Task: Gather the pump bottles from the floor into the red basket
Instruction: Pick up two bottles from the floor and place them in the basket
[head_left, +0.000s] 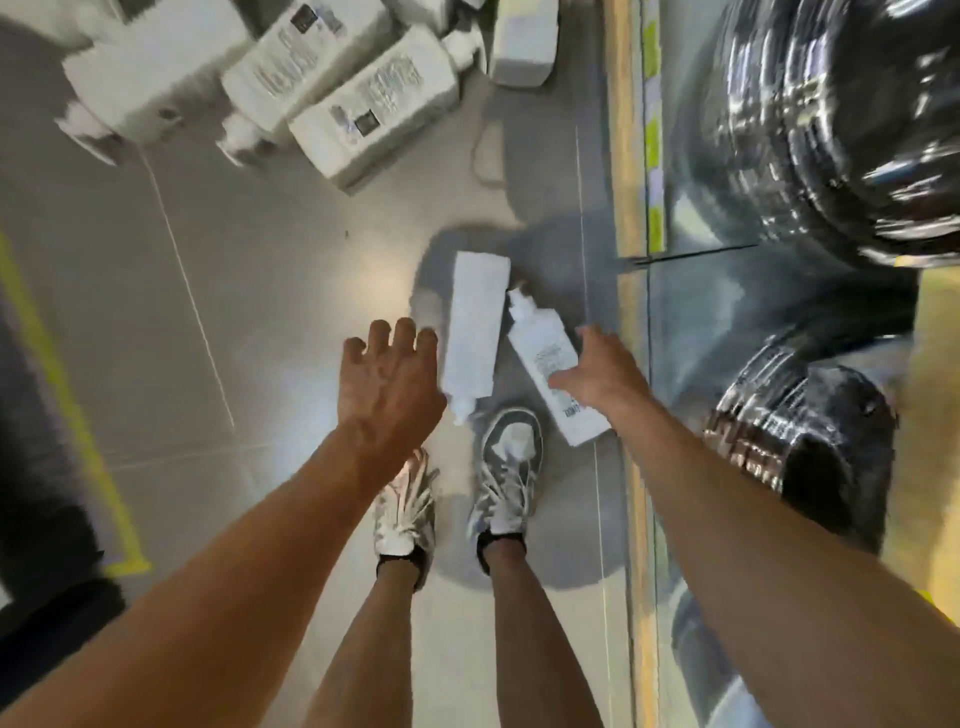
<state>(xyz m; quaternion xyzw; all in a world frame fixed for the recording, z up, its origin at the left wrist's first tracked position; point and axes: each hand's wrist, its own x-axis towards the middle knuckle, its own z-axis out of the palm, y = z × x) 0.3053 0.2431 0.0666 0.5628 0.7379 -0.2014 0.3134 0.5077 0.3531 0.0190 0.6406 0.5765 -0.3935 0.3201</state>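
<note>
Hands reach down toward two white pump bottles lying on the grey floor (260, 291) at centre frame.

Left hand (387, 382), fingers spread and empty, hovers beside the left bottle (475, 325); right hand (605, 371) rests open on the right bottle (553, 374), not closed around it. Both bottles lie just ahead of the person's sneakers (506, 475). More bottles (332, 78) lie heaped at upper left.

Operator body: both forearms bare, no sleeves. Left hand (387, 382) and right hand (602, 371) ungloved. Footwear: white-and-grey laced sneakers (506, 478), dark ankle socks (397, 564).
</note>
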